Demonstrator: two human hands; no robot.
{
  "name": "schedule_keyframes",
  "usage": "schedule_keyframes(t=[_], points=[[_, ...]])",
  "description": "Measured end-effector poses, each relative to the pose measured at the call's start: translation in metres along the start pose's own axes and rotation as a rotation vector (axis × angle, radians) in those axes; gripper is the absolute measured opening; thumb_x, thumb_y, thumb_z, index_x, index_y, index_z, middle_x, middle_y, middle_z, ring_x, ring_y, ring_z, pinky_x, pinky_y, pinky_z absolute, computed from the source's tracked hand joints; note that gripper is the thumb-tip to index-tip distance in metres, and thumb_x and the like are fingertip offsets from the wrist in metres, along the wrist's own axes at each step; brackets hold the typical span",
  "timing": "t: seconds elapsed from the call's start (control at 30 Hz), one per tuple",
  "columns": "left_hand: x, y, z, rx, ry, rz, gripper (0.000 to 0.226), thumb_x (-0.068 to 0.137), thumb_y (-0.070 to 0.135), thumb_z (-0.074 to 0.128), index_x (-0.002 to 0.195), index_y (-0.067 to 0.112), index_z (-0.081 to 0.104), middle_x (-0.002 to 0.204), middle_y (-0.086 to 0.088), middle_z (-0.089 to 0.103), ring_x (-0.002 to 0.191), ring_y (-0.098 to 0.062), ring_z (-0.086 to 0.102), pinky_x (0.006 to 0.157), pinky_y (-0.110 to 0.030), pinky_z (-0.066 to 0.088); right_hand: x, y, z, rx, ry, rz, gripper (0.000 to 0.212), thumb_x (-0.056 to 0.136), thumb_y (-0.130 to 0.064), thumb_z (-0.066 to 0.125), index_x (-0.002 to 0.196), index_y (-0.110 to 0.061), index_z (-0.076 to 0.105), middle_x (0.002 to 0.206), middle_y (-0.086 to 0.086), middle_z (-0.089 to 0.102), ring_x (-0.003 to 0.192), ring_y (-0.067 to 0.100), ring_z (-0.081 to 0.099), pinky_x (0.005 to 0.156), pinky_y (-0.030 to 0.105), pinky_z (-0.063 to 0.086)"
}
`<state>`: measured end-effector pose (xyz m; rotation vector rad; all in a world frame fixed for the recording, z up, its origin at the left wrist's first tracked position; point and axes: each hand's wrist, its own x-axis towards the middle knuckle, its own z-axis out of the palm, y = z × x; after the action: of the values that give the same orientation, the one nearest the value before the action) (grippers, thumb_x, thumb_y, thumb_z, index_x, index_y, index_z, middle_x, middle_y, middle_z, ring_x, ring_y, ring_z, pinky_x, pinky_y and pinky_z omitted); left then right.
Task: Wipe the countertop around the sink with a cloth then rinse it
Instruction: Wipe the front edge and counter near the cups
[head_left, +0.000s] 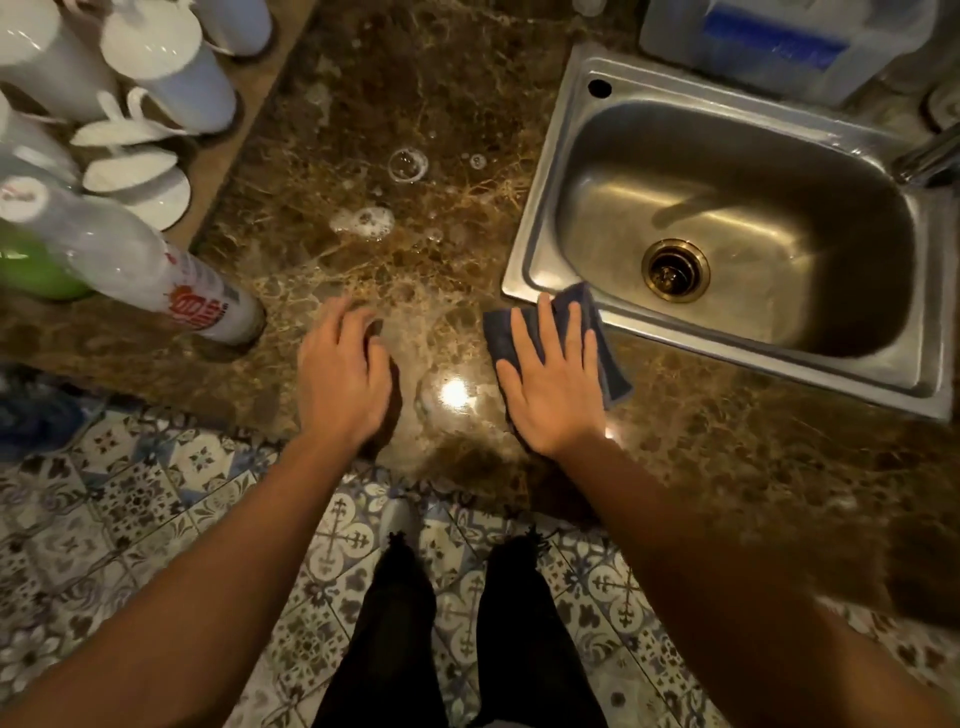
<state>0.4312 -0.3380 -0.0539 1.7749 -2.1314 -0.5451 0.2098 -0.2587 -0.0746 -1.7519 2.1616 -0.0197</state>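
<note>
Where the brown marbled table (395, 93) meets the patterned tile floor (130, 519), its front edge runs across the lower part of the head view, and the person stands at that edge with both forearms reaching over it. Between the crowded left side and the steel sink (737, 244) on the right lies the widest bare stretch of table, wet and glossy, with a bright light reflection near the front edge. White mugs (166, 67) stand on a raised ledge at the upper left, and a clear bottle (130, 265) with a red label sits just below them, close to the left hand. Soap foam (366, 222) and bubbles (408, 164) lie mid-table, well apart from both hands. At the near-left corner of the sink lies the dark blue cloth (608, 353); its long axis runs from that corner toward the front edge, and its far end overlaps the sink rim. Pressing flat on it, fingers extended and slightly spread, is the right hand (550, 384). Hovering or resting on bare table, the left hand (343, 374) has loosely curled fingers and holds nothing.
</note>
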Motion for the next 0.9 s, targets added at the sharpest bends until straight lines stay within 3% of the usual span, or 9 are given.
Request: schedule_keyframes(t=[0.17, 0.3, 0.43, 0.5, 0.63, 0.8, 0.9], points=[[-0.008, -0.055, 0.002, 0.239, -0.113, 0.067, 0.060, 0.103, 0.036, 0.033, 0.156, 0.008, 0.031, 0.165, -0.017, 0.022, 0.153, -0.036, 0.016, 0.122, -0.052, 0.020, -0.025, -0.079, 0.031, 0.042, 0.048, 0.174, 0.066, 0.103, -0.056, 0.017, 0.162, -0.027, 0.009, 0.169, 0.008, -0.001, 0.154, 0.039, -0.007, 0.125, 0.055, 0.000], [-0.010, -0.061, 0.008, 0.332, -0.104, 0.081, 0.055, 0.107, 0.033, 0.030, 0.158, 0.012, 0.026, 0.167, -0.012, 0.018, 0.155, -0.031, 0.012, 0.123, -0.049, 0.018, -0.024, -0.131, 0.041, 0.061, -0.032, 0.078, 0.063, 0.105, -0.053, 0.020, 0.161, -0.031, 0.000, 0.169, 0.001, -0.011, 0.153, 0.035, -0.020, 0.123, 0.053, -0.011], [-0.011, -0.063, 0.005, 0.345, -0.104, 0.106, 0.054, 0.107, 0.032, 0.028, 0.157, 0.011, 0.027, 0.167, -0.012, 0.017, 0.155, -0.032, 0.012, 0.123, -0.048, 0.018, -0.055, -0.110, 0.048, -0.024, -0.007, -0.142, 0.058, 0.106, -0.051, 0.023, 0.160, -0.033, 0.017, 0.169, 0.003, 0.011, 0.155, 0.036, -0.001, 0.125, 0.054, 0.005], [-0.010, -0.062, 0.004, 0.358, -0.112, 0.120, 0.055, 0.106, 0.033, 0.027, 0.157, 0.010, 0.027, 0.167, -0.013, 0.017, 0.154, -0.033, 0.012, 0.122, -0.049, 0.018, -0.065, -0.076, 0.044, -0.051, 0.028, -0.110, 0.057, 0.104, -0.052, 0.025, 0.159, -0.036, 0.021, 0.168, 0.001, 0.016, 0.156, 0.034, 0.002, 0.125, 0.052, 0.006], [-0.007, -0.062, -0.001, 0.334, -0.138, 0.142, 0.056, 0.105, 0.034, 0.032, 0.155, 0.008, 0.031, 0.165, -0.017, 0.022, 0.153, -0.037, 0.017, 0.121, -0.050, 0.019, -0.068, -0.035, 0.030, -0.041, 0.044, 0.167, 0.061, 0.101, -0.058, 0.016, 0.159, -0.039, 0.015, 0.170, 0.000, 0.006, 0.156, 0.032, -0.002, 0.125, 0.053, 0.007], [0.010, -0.076, -0.019, 0.366, -0.204, 0.316, 0.055, 0.103, 0.036, 0.039, 0.149, 0.004, 0.038, 0.157, -0.025, 0.034, 0.148, -0.041, 0.027, 0.120, -0.052, 0.022, -0.064, -0.040, 0.030, -0.041, 0.065, 0.244, 0.062, 0.101, -0.058, 0.016, 0.160, -0.038, 0.014, 0.170, 0.002, 0.008, 0.156, 0.033, 0.000, 0.125, 0.053, 0.007], [0.040, -0.079, -0.032, 0.488, -0.212, 0.466, 0.046, 0.100, 0.029, 0.032, 0.131, 0.001, 0.052, 0.137, -0.025, 0.052, 0.133, -0.043, 0.043, 0.116, -0.053, 0.029, -0.063, -0.041, 0.030, -0.034, 0.069, 0.265, 0.064, 0.100, -0.058, 0.015, 0.160, -0.037, 0.016, 0.169, 0.002, 0.009, 0.156, 0.033, 0.000, 0.125, 0.053, 0.007]])
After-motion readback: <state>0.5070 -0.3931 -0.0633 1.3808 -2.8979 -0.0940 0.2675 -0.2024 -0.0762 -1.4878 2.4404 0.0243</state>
